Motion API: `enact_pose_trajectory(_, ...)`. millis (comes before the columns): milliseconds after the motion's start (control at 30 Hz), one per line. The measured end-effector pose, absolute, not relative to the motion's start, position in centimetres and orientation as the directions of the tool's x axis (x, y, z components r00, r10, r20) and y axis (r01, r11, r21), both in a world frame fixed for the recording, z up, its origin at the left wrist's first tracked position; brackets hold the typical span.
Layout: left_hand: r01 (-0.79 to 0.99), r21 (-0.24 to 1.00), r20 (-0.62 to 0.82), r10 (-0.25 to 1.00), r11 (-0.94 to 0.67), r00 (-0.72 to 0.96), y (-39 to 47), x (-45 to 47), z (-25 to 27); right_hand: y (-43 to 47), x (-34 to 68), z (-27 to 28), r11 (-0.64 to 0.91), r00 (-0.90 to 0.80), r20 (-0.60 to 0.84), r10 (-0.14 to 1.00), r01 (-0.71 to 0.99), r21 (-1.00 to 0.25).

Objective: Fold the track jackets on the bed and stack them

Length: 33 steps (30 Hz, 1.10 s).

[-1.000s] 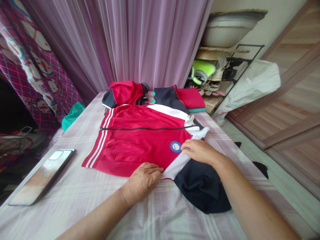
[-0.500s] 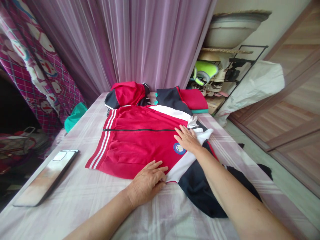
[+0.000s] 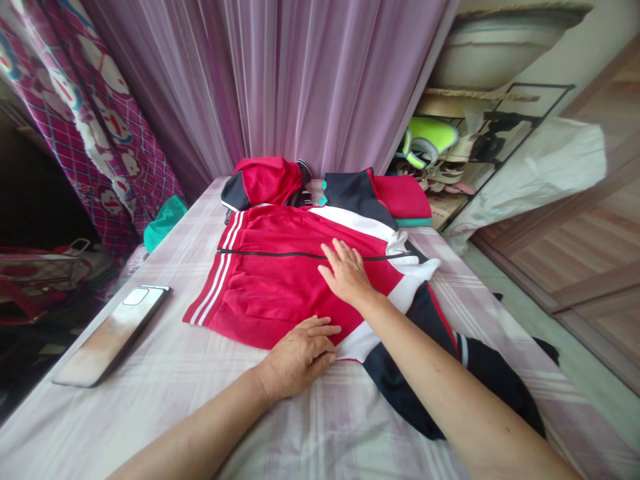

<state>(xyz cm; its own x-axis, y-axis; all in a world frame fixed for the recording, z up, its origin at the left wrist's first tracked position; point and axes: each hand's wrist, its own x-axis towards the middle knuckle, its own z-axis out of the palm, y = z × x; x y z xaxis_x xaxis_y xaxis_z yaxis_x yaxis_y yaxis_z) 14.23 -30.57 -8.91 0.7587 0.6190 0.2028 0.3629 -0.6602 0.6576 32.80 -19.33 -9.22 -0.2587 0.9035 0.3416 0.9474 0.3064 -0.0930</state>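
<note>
- At frame centre, a red jacket [image 3: 280, 283] is overlaid by the right hand [image 3: 347, 275], fingers spread.
- Lower, its edge is overlapped by the left hand [image 3: 300, 355], fingers slightly parted.

Red zip-up fabric jacket [image 3: 280, 280] with white panels and black sleeve laid flat on pale checked tablecloth [image 3: 165, 373]. Jacket's near edge touched by bare left hand [image 3: 303, 353]; chest partly covered by spread bare right hand [image 3: 347, 275]. Silvery rectangular phone [image 3: 113, 337] placed left of jacket; bunched red-and-black fabric garment [image 3: 270, 180] behind.
</note>
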Motion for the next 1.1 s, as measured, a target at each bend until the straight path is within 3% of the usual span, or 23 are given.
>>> enact_pose_trajectory(167,0.256,0.765,0.343,0.711,-0.59,0.614,-30.5,13.4,-8.6,-20.5,31.9,-11.3,0.291,-0.236,0.343,0.909,0.949,-0.118)
enact_pose_trajectory(267,0.333,0.746,0.389,0.783,-0.577,0.484,-29.3,11.8,-7.8,-20.6,32.2,-11.5,0.325,-0.256,0.388,0.886,0.938,-0.124)
enact_pose_trajectory(400,0.668,0.523,0.385,0.846,-0.529,0.369,-26.4,7.7,-7.7,-21.1,32.1,-10.7,0.382,-0.311,0.401,0.861,0.918,-0.109)
enact_pose_trajectory(500,0.897,0.298,0.295,0.925,-0.326,0.238,-24.8,4.2,-8.9,-21.7,32.0,-10.4,0.435,-0.361,0.409,0.838,0.894,-0.104)
enact_pose_trajectory(600,0.966,0.18,0.217,0.966,-0.183,0.143,-24.4,1.9,-10.3,-22.0,32.1,-10.6,0.472,-0.389,0.427,0.816,0.875,-0.105)
enact_pose_trajectory(700,0.969,0.162,0.186,0.97,-0.185,0.154,-24.3,0.9,-11.0,-21.7,32.2,-10.8,0.472,-0.371,0.447,0.814,0.871,-0.135)
enact_pose_trajectory(900,0.961,0.197,0.196,0.968,-0.195,0.156,-23.9,0.7,-11.0,-23.0,32.4,-9.2,0.489,-0.315,0.419,0.852,0.764,-0.42)
enact_pose_trajectory(1000,0.961,0.203,0.186,0.971,-0.187,0.15,-23.9,0.8,-10.9,-25.4,32.8,-8.3,0.507,-0.426,0.288,0.858,0.612,-0.607)
enact_pose_trajectory(1100,0.953,0.226,0.215,0.964,-0.202,0.153,-23.9,0.9,-10.7,-27.8,33.6,-7.8,0.495,-0.574,0.142,0.807,0.524,-0.693)
